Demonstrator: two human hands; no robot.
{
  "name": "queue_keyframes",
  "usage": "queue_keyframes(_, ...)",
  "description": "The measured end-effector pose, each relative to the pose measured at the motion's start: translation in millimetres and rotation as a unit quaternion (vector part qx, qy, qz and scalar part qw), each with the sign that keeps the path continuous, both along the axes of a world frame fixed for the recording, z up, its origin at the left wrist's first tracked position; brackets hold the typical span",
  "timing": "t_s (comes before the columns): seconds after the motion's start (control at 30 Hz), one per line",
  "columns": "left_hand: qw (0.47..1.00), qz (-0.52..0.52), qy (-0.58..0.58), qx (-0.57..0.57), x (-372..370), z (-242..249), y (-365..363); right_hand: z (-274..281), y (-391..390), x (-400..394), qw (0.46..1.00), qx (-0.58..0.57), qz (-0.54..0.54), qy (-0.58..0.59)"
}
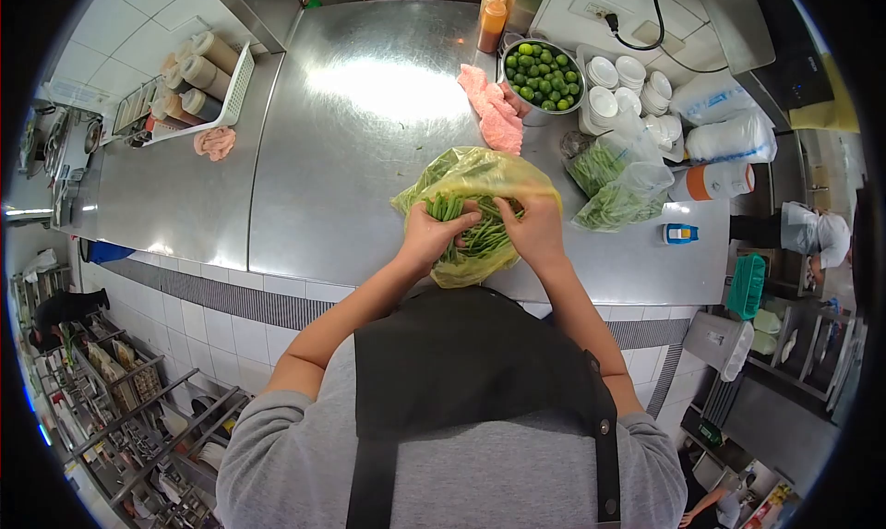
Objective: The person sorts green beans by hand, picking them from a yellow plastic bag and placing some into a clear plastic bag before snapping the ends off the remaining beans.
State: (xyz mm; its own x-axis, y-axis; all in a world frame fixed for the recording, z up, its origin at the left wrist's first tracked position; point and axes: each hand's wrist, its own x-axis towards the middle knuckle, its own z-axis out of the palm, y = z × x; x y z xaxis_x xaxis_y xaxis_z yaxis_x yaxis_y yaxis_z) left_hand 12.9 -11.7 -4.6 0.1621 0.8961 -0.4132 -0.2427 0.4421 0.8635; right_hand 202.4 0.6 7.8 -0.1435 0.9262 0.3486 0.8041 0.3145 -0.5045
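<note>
A yellow translucent plastic bag (pixel 480 166) lies open on the steel counter in front of me, filled with thin green beans (pixel 487 239). My left hand (pixel 432 237) is closed around a small bunch of the beans at the bag's left side, their ends sticking up past the thumb. At the right side of the bag's mouth, my right hand (pixel 539 230) has its thumb and fingers bent together over the beans. Whatever is between those fingertips is too small to make out.
On the steel counter (pixel 341 178) are a pink cloth (pixel 491 109), a pot of limes (pixel 542 77), clear bags of greens (pixel 623 197), stacked white cups (pixel 604 104) and a blue-and-white object (pixel 680 234). A white basket of bottles (pixel 208 77) stands left. Other people are at right.
</note>
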Motion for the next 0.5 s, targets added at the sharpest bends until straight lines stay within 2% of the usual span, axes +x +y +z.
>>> queue_keyframes(0.07,0.999,-0.028,0.019,0.031,1.0,2.4,2.1,25.9,-3.1,-5.1,0.972,-0.177,0.029,0.155)
queue_keyframes(0.1,0.996,-0.056,0.038,0.064,2.0,3.0,2.9,25.5,-4.7,-6.7,0.972,-0.177,0.027,0.154)
queue_keyframes(0.17,0.994,-0.054,0.049,0.084,5.1,-1.7,3.3,21.8,-6.1,-9.6,0.895,-0.246,0.022,0.371)
queue_keyframes(0.23,0.991,-0.05,0.061,0.105,6.3,1.4,5.0,7.8,-6.1,-5.7,0.885,-0.254,0.02,0.389)
queue_keyframes(0.3,0.972,-0.081,0.137,0.174,5.9,6.3,6.2,5.8,-5.5,-1.4,0.875,-0.263,0.019,0.406)
queue_keyframes(0.37,0.968,-0.082,0.149,0.185,3.8,6.3,4.9,14.0,-5.4,1.2,0.758,-0.388,0.001,0.524)
queue_keyframes(0.4,0.964,-0.084,0.16,0.197,3.0,6.2,4.4,12.7,-5.6,3.7,0.758,-0.388,0.001,0.525)
queue_keyframes(0.43,0.963,-0.085,0.16,0.197,2.4,3.9,4.7,9.7,-5.3,6.6,0.722,-0.402,0.002,0.564)
queue_keyframes(0.47,0.978,-0.064,0.129,0.151,1.4,-0.1,5.5,5.7,-4.8,9.6,0.684,-0.414,0.003,0.601)
queue_keyframes(0.5,0.989,-0.044,0.097,0.105,0.3,-2.4,6.5,-4.2,-4.4,13.8,0.683,-0.414,0.003,0.602)
